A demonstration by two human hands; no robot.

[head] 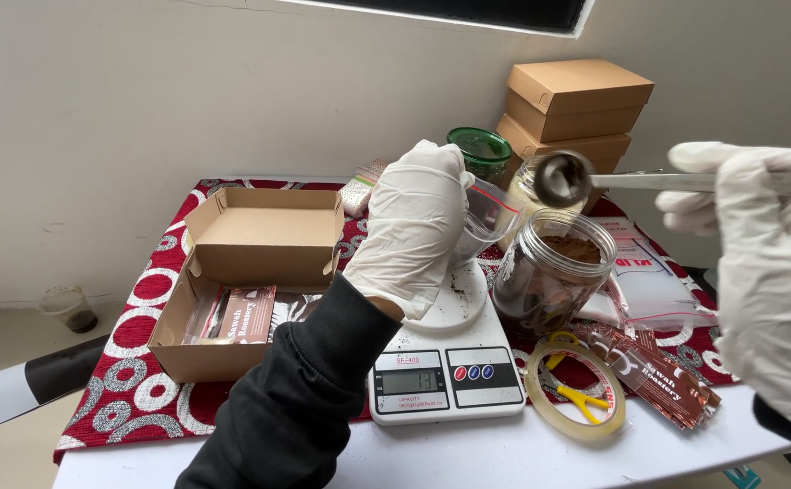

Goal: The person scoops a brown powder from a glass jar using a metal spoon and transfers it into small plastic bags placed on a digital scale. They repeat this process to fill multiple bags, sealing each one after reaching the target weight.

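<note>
A patterned red cloth (142, 362) covered the tabletop. The gloved left hand (413, 226) pinched a clear bag (490, 217) open above the scale (445, 362). The right hand (767, 263), fingers closed, gripped a metal scoop (565, 178) over the jar (551, 272) of brown powder.

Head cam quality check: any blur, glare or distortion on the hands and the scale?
Head view: soft, even daylight with faint shadows. The right hand is large, close to the lens and soft at the frame edge. The left hand and the spoon are fairly sharp. The scale display has no glare. The clear bag catches slight sheen.
</note>
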